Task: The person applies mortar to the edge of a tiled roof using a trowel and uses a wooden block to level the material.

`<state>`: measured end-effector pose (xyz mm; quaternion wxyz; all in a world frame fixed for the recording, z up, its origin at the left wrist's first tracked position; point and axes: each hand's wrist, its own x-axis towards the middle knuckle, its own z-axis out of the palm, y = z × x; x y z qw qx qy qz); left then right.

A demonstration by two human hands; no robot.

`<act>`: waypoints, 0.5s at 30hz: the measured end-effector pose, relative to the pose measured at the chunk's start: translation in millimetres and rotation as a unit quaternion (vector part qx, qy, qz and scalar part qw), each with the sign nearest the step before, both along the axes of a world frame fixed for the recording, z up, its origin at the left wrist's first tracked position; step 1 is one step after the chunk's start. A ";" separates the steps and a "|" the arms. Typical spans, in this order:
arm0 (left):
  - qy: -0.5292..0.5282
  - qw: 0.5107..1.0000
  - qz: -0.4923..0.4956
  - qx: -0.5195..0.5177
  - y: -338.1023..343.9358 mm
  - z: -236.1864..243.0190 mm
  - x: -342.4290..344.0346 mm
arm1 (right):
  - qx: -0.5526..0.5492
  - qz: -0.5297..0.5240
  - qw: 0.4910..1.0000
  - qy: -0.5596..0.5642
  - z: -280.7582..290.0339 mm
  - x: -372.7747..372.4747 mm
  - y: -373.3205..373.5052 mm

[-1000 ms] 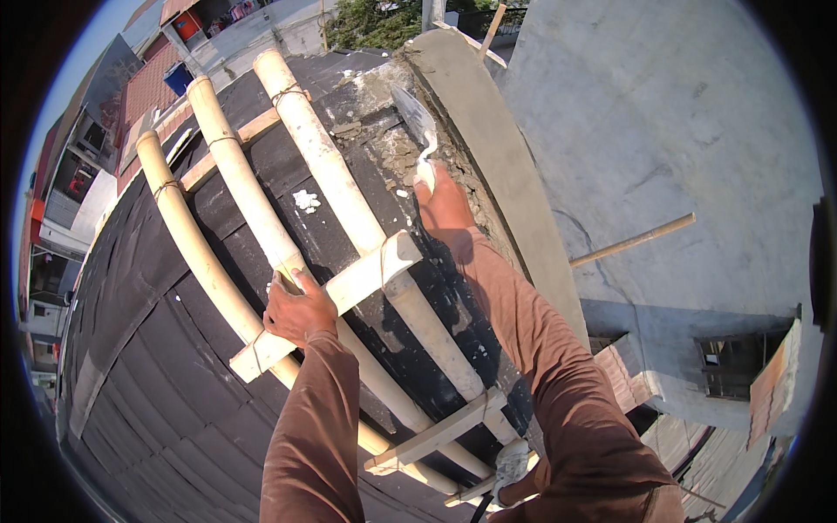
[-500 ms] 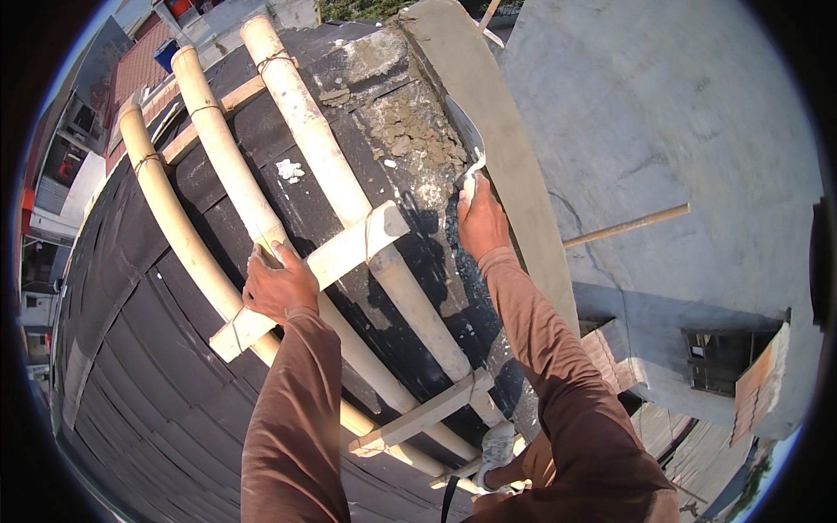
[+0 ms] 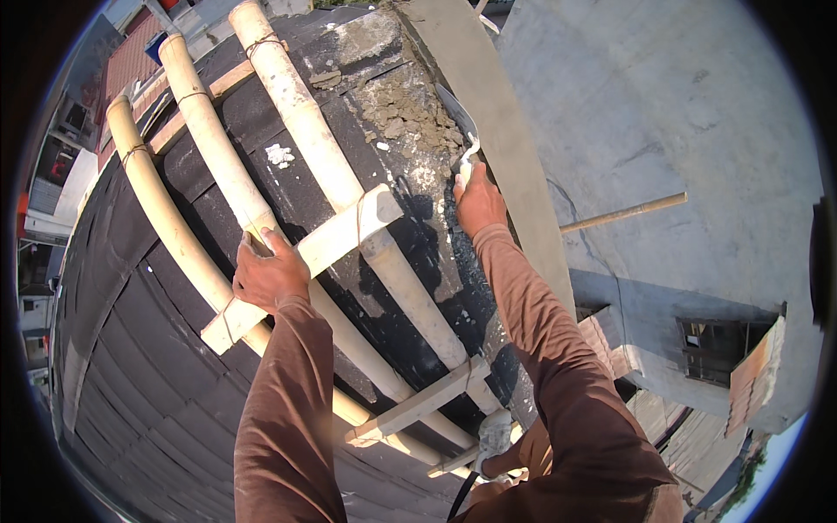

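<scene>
A bamboo ladder (image 3: 299, 122) with tied wooden crosspieces lies on dark sheet roofing (image 3: 139, 349). My left hand (image 3: 272, 266) grips its middle pole at an upper crosspiece (image 3: 340, 237). Right of the ladder, my right hand (image 3: 478, 196) is closed on the white handle of a trowel (image 3: 471, 144). The metal blade lies along the inner edge of a smooth cement ledge (image 3: 488, 87), beside crumbly grey mortar (image 3: 401, 113). The blade is seen nearly edge-on.
My foot (image 3: 494, 436) rests by the lower rungs. A large grey wall (image 3: 663, 113) fills the right, with a protruding pole (image 3: 623, 212), a window (image 3: 706, 344) and small tiled awnings (image 3: 750, 375). Tiled rooftops (image 3: 131, 52) and a blue container (image 3: 155, 48) stand beyond the roof.
My right hand has moved rightward with the trowel from over the rubble to the ledge's edge, and the blade has turned. My left hand keeps its hold; the whole view has shifted.
</scene>
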<state>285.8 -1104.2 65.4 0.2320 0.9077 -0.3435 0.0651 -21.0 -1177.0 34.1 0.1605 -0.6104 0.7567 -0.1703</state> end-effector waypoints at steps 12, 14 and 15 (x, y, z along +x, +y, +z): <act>-0.019 1.000 0.000 0.009 -2.6 -2.7 -0.9 | 0.010 -0.005 1.000 -0.019 -30.4 -19.7 22.0; -0.004 1.000 0.002 0.013 -1.1 -0.3 0.2 | 0.007 0.019 1.000 -0.023 -30.5 -27.1 30.7; 0.002 1.000 0.003 0.015 -0.4 1.1 1.1 | 0.025 0.010 0.999 -0.028 -27.3 -25.7 34.8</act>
